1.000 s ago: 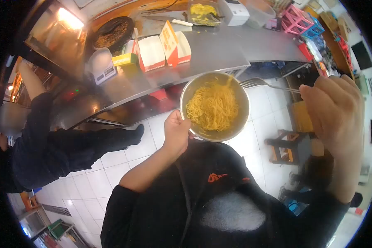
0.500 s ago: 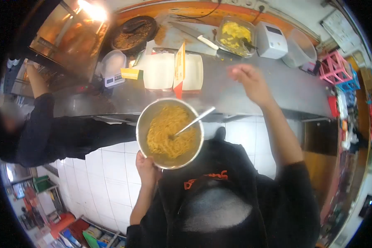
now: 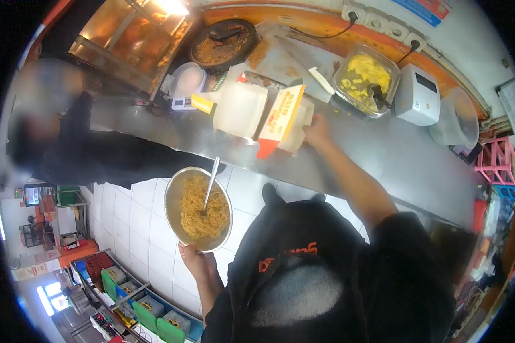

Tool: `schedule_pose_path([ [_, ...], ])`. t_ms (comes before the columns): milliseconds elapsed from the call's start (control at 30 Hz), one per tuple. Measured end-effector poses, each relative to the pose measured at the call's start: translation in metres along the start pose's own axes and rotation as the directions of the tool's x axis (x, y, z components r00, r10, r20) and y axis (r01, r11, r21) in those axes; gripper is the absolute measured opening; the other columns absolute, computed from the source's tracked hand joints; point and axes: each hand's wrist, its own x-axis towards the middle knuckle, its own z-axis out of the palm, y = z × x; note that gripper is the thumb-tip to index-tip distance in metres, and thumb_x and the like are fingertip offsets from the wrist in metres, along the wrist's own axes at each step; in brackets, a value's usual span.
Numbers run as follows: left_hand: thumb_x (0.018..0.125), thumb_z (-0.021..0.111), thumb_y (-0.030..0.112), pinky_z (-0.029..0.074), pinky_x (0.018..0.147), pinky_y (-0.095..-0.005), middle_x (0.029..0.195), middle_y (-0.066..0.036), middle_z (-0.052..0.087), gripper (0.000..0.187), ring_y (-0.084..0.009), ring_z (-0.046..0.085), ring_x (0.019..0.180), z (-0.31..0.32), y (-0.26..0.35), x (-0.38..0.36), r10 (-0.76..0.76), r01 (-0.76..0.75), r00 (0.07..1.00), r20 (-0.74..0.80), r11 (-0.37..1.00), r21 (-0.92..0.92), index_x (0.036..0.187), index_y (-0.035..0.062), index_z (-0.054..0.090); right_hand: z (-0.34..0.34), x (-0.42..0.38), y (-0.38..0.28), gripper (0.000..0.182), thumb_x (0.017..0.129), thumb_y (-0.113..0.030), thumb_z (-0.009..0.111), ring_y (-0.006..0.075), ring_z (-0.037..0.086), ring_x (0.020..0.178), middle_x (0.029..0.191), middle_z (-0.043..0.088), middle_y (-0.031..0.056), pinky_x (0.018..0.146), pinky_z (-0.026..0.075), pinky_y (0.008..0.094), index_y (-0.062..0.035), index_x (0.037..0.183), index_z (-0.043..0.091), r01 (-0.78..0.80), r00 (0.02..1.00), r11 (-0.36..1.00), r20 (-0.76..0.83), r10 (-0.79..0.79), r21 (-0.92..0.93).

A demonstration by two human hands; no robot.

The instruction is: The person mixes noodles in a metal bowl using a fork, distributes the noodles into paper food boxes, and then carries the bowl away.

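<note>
Holding a metal bowl [image 3: 175, 207] by its near rim, the person's left hand [image 3: 199, 265] is closed on the edge, and the bowl sits above the white-tiled floor [image 3: 146, 220], just off the counter's front. Noodles [image 3: 195, 229] lie inside, and a fork [image 3: 212, 182] stands tilted in them, its handle rising past the far rim. The right hand [image 3: 317, 132] is at the right edge of a printed paper box [image 3: 282, 116] on the metal counter [image 3: 360, 150]; its fingertips are partly hidden, so whether they pinch the box cannot be told. Just left of that box, an open white box [image 3: 241, 110] lies on the counter. Beside it are a small yellow carton [image 3: 202, 104] and a scale [image 3: 182, 104]. Farther back are a dark round dish [image 3: 203, 48] of brown food, a white-handled knife [image 3: 321, 81] and a clear tray [image 3: 353, 102] of yellow food. To the tray's right stands a white device [image 3: 417, 96]. At the left, a co-worker in dark clothing [image 3: 111, 157] is near a lit glass cabinet [image 3: 133, 41].
</note>
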Motion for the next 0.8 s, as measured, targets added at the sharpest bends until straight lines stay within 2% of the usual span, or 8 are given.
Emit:
schedule_pose_path([
  [200, 0.083, 0.047, -0.002, 0.053, 0.083, -0.0362, 0.103, -0.014, 0.063, 0.020, -0.0227, 0.063, 0.093, 0.005, 0.018, 0.019, 0.054, -0.054, 0.999, -0.004, 0.998, 0.018, 0.102, 0.0012, 0.051, -0.058, -0.035, -0.035, 0.042, 0.080, -0.011, 0.065, 0.0179, 0.061, 0.086, 0.098, 0.062, 0.0118, 0.075, 0.051, 0.0295, -0.0003, 0.117, 0.048, -0.352, 0.933, 0.851, 0.215, 0.288, 0.389],
  [267, 0.082, 0.045, -0.004, 0.053, 0.082, -0.0346, 0.100, -0.012, 0.063, 0.019, -0.0206, 0.063, 0.091, 0.008, 0.015, 0.026, 0.049, -0.049, 0.999, 0.011, 0.999, 0.013, 0.099, 0.0024, 0.051, -0.058, -0.026, 0.020, 0.029, 0.082, -0.014, 0.067, 0.0157, 0.057, 0.073, 0.085, 0.059, 0.0078, 0.066, 0.048, 0.0298, -0.0018, 0.106, 0.055, 0.170, 0.962, 0.979, -0.234, -0.140, 0.111],
  [367, 0.086, 0.041, 0.005, 0.044, 0.048, -0.0190, 0.089, -0.005, 0.062, 0.018, -0.0090, 0.057, 0.062, 0.009, 0.007, 0.037, 0.091, -0.089, 0.995, -0.044, 0.995, 0.047, 0.101, 0.0060, 0.050, -0.094, -0.049, -0.048, 0.028, 0.084, -0.012, 0.065, 0.0145, 0.054, 0.068, 0.082, 0.058, 0.0063, 0.064, 0.047, 0.0283, -0.0024, 0.108, 0.055, 0.237, 0.930, 0.966, -0.313, -0.194, 0.106],
  [433, 0.085, 0.041, 0.005, 0.049, 0.051, -0.0216, 0.092, -0.006, 0.062, 0.017, -0.0108, 0.059, 0.066, 0.010, 0.007, 0.040, 0.102, -0.100, 0.984, -0.149, 0.995, 0.022, 0.100, 0.0056, 0.050, -0.097, -0.054, -0.079, 0.023, 0.082, -0.010, 0.064, 0.0171, 0.057, 0.068, 0.082, 0.060, 0.0080, 0.065, 0.047, 0.0298, -0.0030, 0.103, 0.058, 0.460, 0.876, 0.827, -0.317, -0.363, 0.324],
  [533, 0.081, 0.041, -0.007, 0.052, 0.080, -0.0328, 0.095, -0.010, 0.062, 0.019, -0.0172, 0.062, 0.086, -0.009, 0.005, 0.054, 0.017, -0.009, 0.995, 0.095, 0.996, -0.084, 0.092, 0.0053, 0.051, -0.079, -0.066, -0.157, 0.014, 0.077, -0.010, 0.065, 0.0283, 0.060, 0.077, 0.087, 0.063, 0.0129, 0.069, 0.048, 0.0357, -0.0044, 0.090, 0.063, 0.792, 0.608, 0.609, -0.038, -0.793, -0.043],
  [633, 0.081, 0.040, -0.007, 0.052, 0.081, -0.0326, 0.094, -0.010, 0.062, 0.020, -0.0175, 0.062, 0.087, 0.012, 0.012, 0.057, 0.027, -0.025, 0.999, 0.035, 0.999, -0.039, 0.092, 0.0052, 0.050, -0.013, -0.066, -0.194, 0.020, 0.070, -0.009, 0.061, 0.0305, 0.058, 0.086, 0.089, 0.062, 0.0121, 0.075, 0.045, 0.0417, -0.0068, 0.089, 0.066, 0.838, 0.527, 0.526, 0.468, -0.710, -0.146],
  [700, 0.080, 0.038, -0.008, 0.053, 0.082, -0.0344, 0.098, -0.012, 0.061, 0.022, -0.0200, 0.062, 0.090, 0.002, 0.013, 0.061, 0.053, -0.051, 0.998, 0.040, 0.997, -0.057, 0.094, 0.0045, 0.049, 0.037, -0.069, -0.194, 0.016, 0.079, -0.022, 0.060, 0.0245, 0.059, 0.093, 0.087, 0.064, 0.0089, 0.080, 0.045, 0.0415, -0.0122, 0.087, 0.069, 0.839, 0.544, 0.269, 0.695, -0.471, -0.473],
  [800, 0.080, 0.039, -0.008, 0.054, 0.081, -0.0360, 0.102, -0.015, 0.060, 0.024, -0.0220, 0.062, 0.091, -0.004, 0.009, 0.067, 0.058, -0.059, 0.997, -0.042, 0.998, -0.023, 0.097, 0.0046, 0.048, 0.091, -0.060, -0.167, 0.018, 0.082, -0.027, 0.057, 0.0204, 0.061, 0.091, 0.085, 0.065, 0.0059, 0.079, 0.043, 0.0397, -0.0150, 0.085, 0.071, 0.783, 0.622, 0.320, 0.652, -0.434, -0.534],
])
